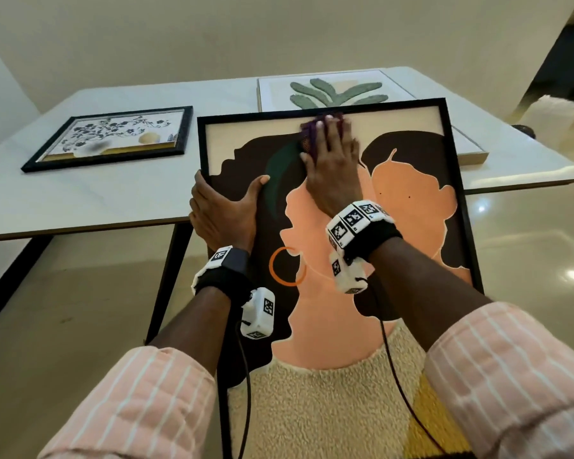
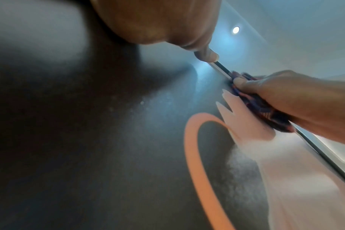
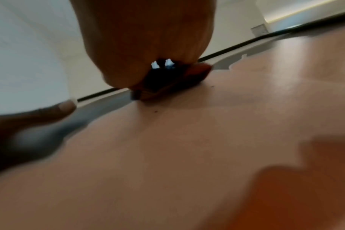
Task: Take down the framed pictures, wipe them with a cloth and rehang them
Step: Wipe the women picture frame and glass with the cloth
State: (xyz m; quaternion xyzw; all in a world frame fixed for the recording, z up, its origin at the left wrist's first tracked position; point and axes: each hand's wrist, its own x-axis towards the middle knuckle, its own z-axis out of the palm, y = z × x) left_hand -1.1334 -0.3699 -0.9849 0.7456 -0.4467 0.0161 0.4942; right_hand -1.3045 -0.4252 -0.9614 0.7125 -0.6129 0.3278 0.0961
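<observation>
A large black-framed picture (image 1: 411, 207) of orange and dark brown figures leans tilted against the table edge. My left hand (image 1: 219, 210) grips its left edge, fingers wrapped behind the frame and thumb (image 2: 207, 54) lying on the front. My right hand (image 1: 332, 160) lies flat near the top edge and presses a purple cloth (image 1: 309, 134) onto the glass. The left wrist view shows the cloth (image 2: 266, 112) bunched under the right hand (image 2: 305, 99) beside the frame's top rail. The right wrist view shows the cloth (image 3: 197, 73) under the fingers; the picture (image 3: 187, 155) fills the foreground.
On the white table (image 1: 80, 200) lie a small black-framed floral picture (image 1: 113, 137) at the left and a light-framed plant picture (image 1: 338, 91) behind the large one. A dark table leg (image 1: 169, 279) stands left of my left arm. Glossy floor lies around.
</observation>
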